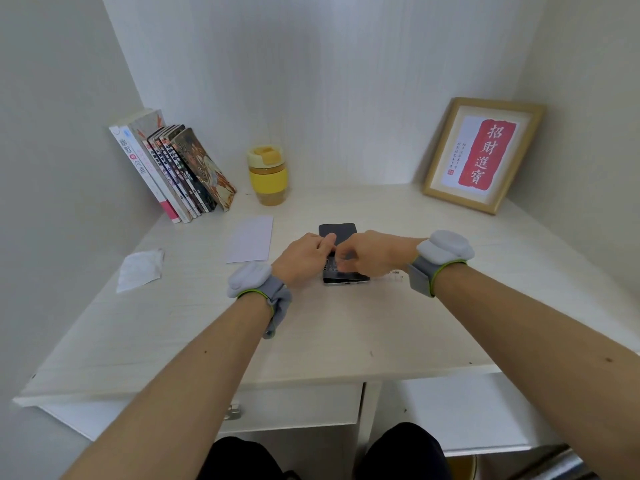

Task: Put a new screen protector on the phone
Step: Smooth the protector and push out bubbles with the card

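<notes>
Black phone flat on desk | left hand, right hand – fingers pinching over it

Black phone on a whitish wood-grain desk. Yellow cup; white envelope; white wipe. Light wooden frame with red seal print. Grey wristbands, green-edged. Multicoloured book spines.
</notes>
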`<state>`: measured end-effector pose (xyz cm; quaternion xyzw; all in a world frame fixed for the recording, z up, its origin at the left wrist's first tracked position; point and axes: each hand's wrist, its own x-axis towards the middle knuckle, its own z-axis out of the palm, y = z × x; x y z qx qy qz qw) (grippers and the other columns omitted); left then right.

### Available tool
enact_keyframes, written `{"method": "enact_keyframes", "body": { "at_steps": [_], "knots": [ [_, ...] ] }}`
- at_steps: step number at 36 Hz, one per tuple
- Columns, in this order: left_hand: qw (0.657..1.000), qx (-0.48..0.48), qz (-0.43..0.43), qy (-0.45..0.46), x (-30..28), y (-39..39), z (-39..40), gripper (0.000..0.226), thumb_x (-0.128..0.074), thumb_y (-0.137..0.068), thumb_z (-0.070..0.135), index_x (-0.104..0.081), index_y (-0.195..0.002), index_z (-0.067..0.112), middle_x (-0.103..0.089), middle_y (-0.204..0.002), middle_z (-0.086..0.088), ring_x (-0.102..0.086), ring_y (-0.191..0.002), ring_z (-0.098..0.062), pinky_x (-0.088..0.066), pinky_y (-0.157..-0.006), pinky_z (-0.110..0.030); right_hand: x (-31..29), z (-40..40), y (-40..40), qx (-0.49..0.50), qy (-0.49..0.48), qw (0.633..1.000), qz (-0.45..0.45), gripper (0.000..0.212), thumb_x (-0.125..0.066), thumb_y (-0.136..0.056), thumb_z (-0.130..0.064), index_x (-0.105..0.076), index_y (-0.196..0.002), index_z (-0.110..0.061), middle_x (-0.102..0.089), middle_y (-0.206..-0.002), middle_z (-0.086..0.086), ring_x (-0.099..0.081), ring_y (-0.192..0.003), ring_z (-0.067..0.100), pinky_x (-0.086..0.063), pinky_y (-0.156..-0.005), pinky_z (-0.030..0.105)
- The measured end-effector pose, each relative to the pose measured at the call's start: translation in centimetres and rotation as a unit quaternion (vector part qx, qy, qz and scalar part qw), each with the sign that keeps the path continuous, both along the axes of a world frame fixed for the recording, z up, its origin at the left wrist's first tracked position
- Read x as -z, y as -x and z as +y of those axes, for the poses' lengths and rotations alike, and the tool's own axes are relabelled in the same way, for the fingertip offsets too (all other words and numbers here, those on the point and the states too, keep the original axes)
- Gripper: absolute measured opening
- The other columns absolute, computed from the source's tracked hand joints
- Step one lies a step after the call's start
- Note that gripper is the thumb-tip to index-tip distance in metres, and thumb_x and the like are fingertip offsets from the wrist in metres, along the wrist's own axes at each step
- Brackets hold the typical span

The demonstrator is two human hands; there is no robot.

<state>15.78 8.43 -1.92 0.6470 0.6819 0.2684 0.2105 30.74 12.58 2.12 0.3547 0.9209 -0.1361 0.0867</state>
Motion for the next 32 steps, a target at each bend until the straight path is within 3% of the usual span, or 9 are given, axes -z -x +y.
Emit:
{"method": "enact_keyframes", "body": {
  "at_steps": [5, 8, 17, 20, 32],
  "knots": [
    [1.000, 0.005, 0.001, 0.008, 0.03, 0.16, 0.05, 0.054, -0.026, -0.104, 0.037, -0.065, -0.082, 0.007, -0.055, -0.074, 0.000, -0.046, -0.068, -0.017, -0.036, -0.062, -0.027, 0.17, 0.12, 0.15, -0.001, 0.016, 1.000, -0.001, 0.013, -0.046, -0.099, -0.036, -0.055, -0.098, -0.026, -0.060, -0.100, -0.001, -0.054, -0.090, 0.021, -0.043, -0.082, 0.031],
    [1.000, 0.005, 0.002, 0.006, -0.01, 0.09, -0.03, 0.052, -0.026, -0.104, 0.037, -0.052, -0.069, 0.009, -0.047, -0.065, 0.004, -0.041, -0.061, -0.014, -0.033, -0.058, -0.024, 0.18, 0.02, 0.10, 0.008, 0.012, 1.000, 0.007, 0.024, -0.045, -0.100, -0.035, -0.059, -0.109, -0.017, -0.058, -0.098, 0.000, -0.052, -0.089, 0.021, -0.042, -0.081, 0.030],
    [1.000, -0.011, -0.008, 0.012, -0.31, -0.13, -0.21, 0.049, -0.027, -0.104, 0.038, -0.032, -0.062, 0.013, -0.035, -0.062, 0.000, -0.033, -0.057, -0.014, -0.028, -0.057, -0.029, -0.05, -0.13, 0.34, 0.003, -0.003, 1.000, 0.000, 0.026, -0.042, -0.102, -0.034, -0.058, -0.113, -0.017, -0.051, -0.095, -0.002, -0.049, -0.089, 0.022, -0.041, -0.081, 0.031],
    [1.000, -0.015, -0.010, 0.012, -0.22, 0.01, -0.16, 0.048, -0.027, -0.104, 0.038, -0.038, -0.067, 0.009, -0.037, -0.064, 0.000, -0.035, -0.059, -0.016, -0.029, -0.058, -0.029, -0.13, -0.47, 0.73, -0.010, 0.001, 1.000, -0.014, 0.027, -0.042, -0.102, -0.034, -0.058, -0.117, -0.018, -0.050, -0.100, -0.002, -0.049, -0.092, 0.021, -0.042, -0.088, 0.033],
    [1.000, -0.015, 0.002, 0.010, -0.37, -0.06, -0.22, 0.050, -0.025, -0.104, 0.037, -0.045, -0.070, 0.006, -0.042, -0.064, -0.002, -0.037, -0.062, -0.018, -0.030, -0.058, -0.028, -0.07, -0.20, 0.76, 0.001, 0.017, 1.000, 0.002, 0.023, -0.046, -0.100, -0.035, -0.060, -0.111, -0.021, -0.057, -0.103, 0.001, -0.055, -0.097, 0.024, -0.046, -0.088, 0.034]
  ]
}}
